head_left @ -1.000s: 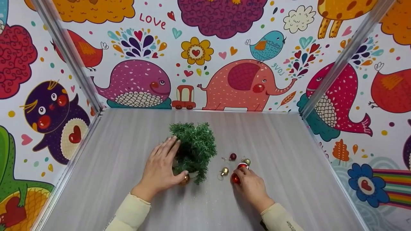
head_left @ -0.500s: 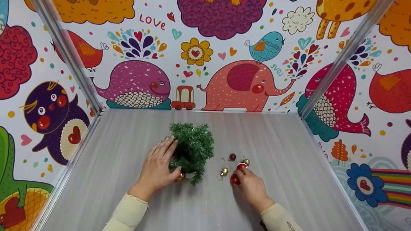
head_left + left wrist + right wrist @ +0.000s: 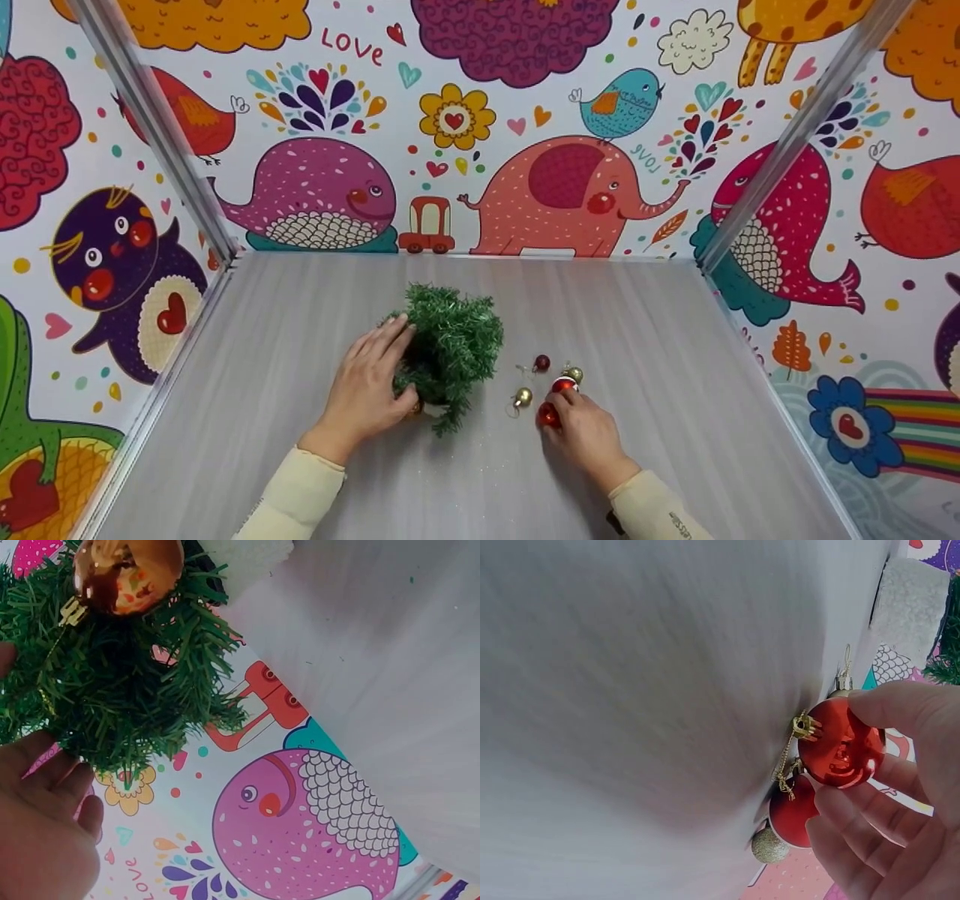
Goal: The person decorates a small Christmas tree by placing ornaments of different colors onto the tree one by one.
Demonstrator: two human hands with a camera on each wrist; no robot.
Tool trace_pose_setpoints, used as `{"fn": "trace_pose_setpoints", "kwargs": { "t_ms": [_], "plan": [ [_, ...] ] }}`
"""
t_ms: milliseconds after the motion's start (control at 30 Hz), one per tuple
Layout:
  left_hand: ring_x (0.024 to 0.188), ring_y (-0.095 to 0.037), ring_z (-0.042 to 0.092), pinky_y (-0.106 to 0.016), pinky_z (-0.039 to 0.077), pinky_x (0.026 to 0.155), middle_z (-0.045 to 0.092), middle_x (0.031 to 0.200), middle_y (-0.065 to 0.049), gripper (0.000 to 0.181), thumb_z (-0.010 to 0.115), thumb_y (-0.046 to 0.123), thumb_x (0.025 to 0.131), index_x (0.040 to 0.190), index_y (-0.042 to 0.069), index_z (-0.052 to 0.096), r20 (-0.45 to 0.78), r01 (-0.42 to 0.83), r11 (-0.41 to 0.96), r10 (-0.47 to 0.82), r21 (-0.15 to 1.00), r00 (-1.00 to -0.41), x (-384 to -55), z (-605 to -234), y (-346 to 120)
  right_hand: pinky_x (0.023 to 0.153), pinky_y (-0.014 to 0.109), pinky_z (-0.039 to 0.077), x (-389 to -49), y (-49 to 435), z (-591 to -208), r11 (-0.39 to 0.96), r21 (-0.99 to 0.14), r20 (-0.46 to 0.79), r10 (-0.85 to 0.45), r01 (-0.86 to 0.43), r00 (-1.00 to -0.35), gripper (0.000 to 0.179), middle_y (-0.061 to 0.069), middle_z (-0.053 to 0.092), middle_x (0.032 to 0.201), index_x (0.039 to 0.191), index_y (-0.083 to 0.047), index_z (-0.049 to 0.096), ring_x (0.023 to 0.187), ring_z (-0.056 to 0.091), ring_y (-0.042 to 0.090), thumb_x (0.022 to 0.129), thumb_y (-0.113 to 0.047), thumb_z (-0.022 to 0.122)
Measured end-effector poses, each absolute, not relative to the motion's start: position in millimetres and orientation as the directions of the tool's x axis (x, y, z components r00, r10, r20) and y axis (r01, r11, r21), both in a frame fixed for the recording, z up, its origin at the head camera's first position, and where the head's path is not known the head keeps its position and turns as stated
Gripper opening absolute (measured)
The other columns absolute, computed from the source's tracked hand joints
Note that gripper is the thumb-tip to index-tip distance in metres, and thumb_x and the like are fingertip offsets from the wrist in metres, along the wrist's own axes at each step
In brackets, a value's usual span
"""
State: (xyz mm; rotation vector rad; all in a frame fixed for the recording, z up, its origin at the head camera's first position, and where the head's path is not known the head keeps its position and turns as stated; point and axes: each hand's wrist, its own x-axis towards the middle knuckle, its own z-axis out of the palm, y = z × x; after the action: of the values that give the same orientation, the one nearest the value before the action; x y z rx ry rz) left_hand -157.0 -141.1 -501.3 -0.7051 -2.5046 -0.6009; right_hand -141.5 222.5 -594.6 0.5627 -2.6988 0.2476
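Observation:
A small artificial Christmas tree [image 3: 454, 337] stands on the table with its tip towards the camera. My left hand [image 3: 364, 390] lies against its left side, fingers nearly straight among the branches. In the left wrist view, a shiny copper-coloured bauble [image 3: 131, 574] hangs on the tree by a gold cord. My right hand [image 3: 589, 435] pinches a shiny red bauble [image 3: 844, 742] between thumb and fingers, low at the table. Touching or close beside it is a red bauble with white [image 3: 791, 814]. A glittery gold bauble [image 3: 770, 846] lies beyond that one.
Left of the right hand lie a smooth gold bauble [image 3: 523, 397] and a small dark red bauble [image 3: 541, 363]. The tree has a white fleecy base [image 3: 909, 607]. Printed walls [image 3: 450, 75] with metal corner posts [image 3: 150, 127] enclose the grey table [image 3: 600, 300].
The tree has turned and shifted slightly under my left hand, which moved a little left. Its copper-coloured bauble has slipped mostly behind the thumb. My right hand stays put on the red bauble.

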Motion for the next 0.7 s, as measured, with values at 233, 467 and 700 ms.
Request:
{"fn": "trace_pose_setpoints", "kwargs": {
  "t_ms": [233, 467, 700],
  "plan": [
    [0.14, -0.029, 0.038, -0.047, 0.025, 0.114, 0.039, 0.155, -0.012, 0.073, 0.068, 0.02, 0.077, 0.146, 0.005, 0.048, 0.518, 0.559, 0.78, 0.367, 0.281, -0.773, -156, -500, -140, 0.064, 0.04, 0.058, -143, 222, -592, 0.898, -0.101, 0.386, -0.362, -0.429, -0.849, 0.041, 0.005, 0.063, 0.097, 0.102, -0.011, 0.069, 0.079, 0.065, 0.023, 0.069, -0.023, 0.089],
    [0.141, -0.029, 0.037, -0.046, 0.025, 0.115, 0.037, 0.156, -0.011, 0.075, 0.068, 0.02, 0.078, 0.147, 0.004, 0.047, 0.513, 0.555, 0.781, 0.365, 0.286, -0.777, -155, -499, -139, 0.071, 0.039, 0.058, -142, 217, -585, 0.899, -0.145, 0.345, -0.346, -0.414, -0.873, 0.041, 0.003, 0.063, 0.098, 0.104, -0.01, 0.068, 0.082, 0.065, 0.022, 0.073, -0.026, 0.088],
    [0.141, -0.029, 0.036, -0.045, 0.025, 0.115, 0.037, 0.156, -0.011, 0.076, 0.068, 0.021, 0.078, 0.148, 0.004, 0.046, 0.518, 0.547, 0.789, 0.357, 0.278, -0.777, -154, -502, -138, 0.063, 0.035, 0.054, -137, 209, -571, 0.857, -0.271, 0.383, -0.323, -0.439, -0.865, 0.044, -0.001, 0.062, 0.099, 0.113, -0.016, 0.067, 0.077, 0.062, 0.015, 0.074, -0.025, 0.085]
  ]
}}
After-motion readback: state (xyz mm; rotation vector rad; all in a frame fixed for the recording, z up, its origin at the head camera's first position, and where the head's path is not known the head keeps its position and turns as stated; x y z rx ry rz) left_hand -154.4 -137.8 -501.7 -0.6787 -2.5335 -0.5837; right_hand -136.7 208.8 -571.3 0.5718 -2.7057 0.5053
